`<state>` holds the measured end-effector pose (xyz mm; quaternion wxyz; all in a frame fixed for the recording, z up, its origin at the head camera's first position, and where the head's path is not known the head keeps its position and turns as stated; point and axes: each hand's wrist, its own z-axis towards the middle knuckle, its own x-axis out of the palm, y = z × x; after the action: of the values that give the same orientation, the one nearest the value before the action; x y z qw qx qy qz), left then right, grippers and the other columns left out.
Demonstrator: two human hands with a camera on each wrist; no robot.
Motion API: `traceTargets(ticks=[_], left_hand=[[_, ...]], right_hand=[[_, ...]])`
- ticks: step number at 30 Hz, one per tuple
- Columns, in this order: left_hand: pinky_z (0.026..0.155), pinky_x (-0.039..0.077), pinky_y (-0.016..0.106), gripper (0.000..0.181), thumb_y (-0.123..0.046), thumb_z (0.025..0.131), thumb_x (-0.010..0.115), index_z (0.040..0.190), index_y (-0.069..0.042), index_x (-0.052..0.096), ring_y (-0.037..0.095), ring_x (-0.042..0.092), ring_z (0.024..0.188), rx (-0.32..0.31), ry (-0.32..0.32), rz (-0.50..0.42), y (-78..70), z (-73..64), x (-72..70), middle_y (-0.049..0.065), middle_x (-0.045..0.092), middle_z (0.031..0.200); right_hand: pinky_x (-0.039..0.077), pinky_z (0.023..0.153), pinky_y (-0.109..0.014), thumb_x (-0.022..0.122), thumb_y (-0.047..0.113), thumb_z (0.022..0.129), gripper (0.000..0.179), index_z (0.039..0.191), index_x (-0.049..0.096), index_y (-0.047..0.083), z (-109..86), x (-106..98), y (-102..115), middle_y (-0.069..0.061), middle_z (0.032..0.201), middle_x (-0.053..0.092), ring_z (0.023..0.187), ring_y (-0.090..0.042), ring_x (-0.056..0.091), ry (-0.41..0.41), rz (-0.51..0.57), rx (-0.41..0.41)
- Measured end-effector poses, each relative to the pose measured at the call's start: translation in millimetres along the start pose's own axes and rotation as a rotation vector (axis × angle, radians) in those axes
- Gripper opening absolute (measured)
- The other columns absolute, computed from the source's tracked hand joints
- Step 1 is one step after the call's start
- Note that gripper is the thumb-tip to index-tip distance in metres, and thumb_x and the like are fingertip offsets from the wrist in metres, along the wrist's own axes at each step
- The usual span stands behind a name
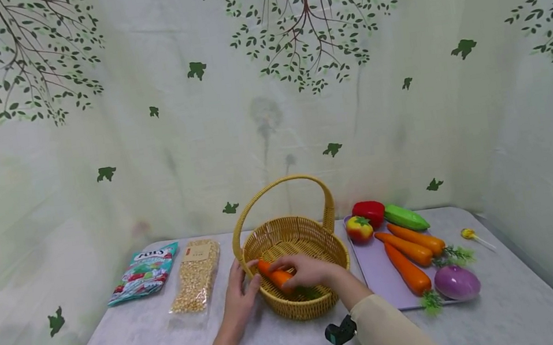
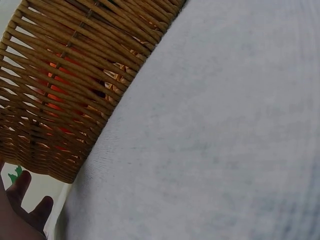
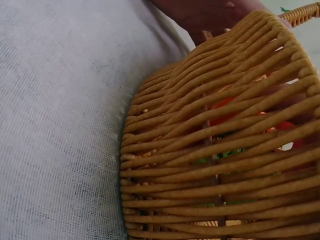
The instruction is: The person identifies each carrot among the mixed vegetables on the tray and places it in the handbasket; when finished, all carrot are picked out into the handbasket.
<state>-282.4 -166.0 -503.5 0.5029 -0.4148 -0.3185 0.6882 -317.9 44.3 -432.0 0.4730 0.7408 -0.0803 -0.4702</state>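
A yellow-brown wicker basket (image 1: 307,309) with a tall arched handle stands mid-table. My left hand (image 1: 240,296) holds it by the left rim beside the handle's foot. Two fingers (image 2: 19,189) of that hand show past the weave in the left wrist view. Inside the basket, my right hand (image 1: 307,270) grips an orange carrot (image 1: 270,270) from above, its thick end partly covered by the fingers. Green leaves lie beneath that hand, and through the weave in the right wrist view the carrot shows only in patches.
Right of the basket, a lilac tray (image 1: 377,281) bears several carrots (image 1: 407,269), a red pepper (image 1: 368,213), a red-yellow fruit (image 1: 360,229), a green vegetable (image 1: 406,217) and a purple onion (image 1: 457,283). A lollipop (image 1: 468,233) lies beyond. At left are a candy bag (image 1: 145,272) and a kernel pack (image 1: 194,276).
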Motion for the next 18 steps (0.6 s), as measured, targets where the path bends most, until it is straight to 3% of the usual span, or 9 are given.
traceTargets(ticks=[13,18], left_hand=[[0.12,0.022,0.057,0.03,-0.01,0.097,0.061,0.127,-0.006,0.062,0.029,0.026,0.152,-0.01,-0.003,-0.016,1.9,1.7,-1.5,0.011,0.031,0.162],[0.121,0.02,0.051,0.03,-0.012,0.096,0.063,0.126,-0.011,0.064,0.025,0.027,0.151,-0.011,-0.017,-0.001,1.3,-0.8,-2.2,0.009,0.034,0.161]], right_hand=[[0.042,0.11,-0.054,0.073,0.019,0.09,0.042,0.131,0.062,0.02,-1.9,-0.1,1.0,-0.01,0.137,0.062,0.127,-0.03,0.056,0.012,0.044,0.009],[0.049,0.103,-0.049,0.067,0.022,0.095,0.032,0.127,0.066,0.019,-4.6,-1.9,1.2,-0.009,0.13,0.066,0.119,-0.026,0.06,-0.072,0.076,0.001]])
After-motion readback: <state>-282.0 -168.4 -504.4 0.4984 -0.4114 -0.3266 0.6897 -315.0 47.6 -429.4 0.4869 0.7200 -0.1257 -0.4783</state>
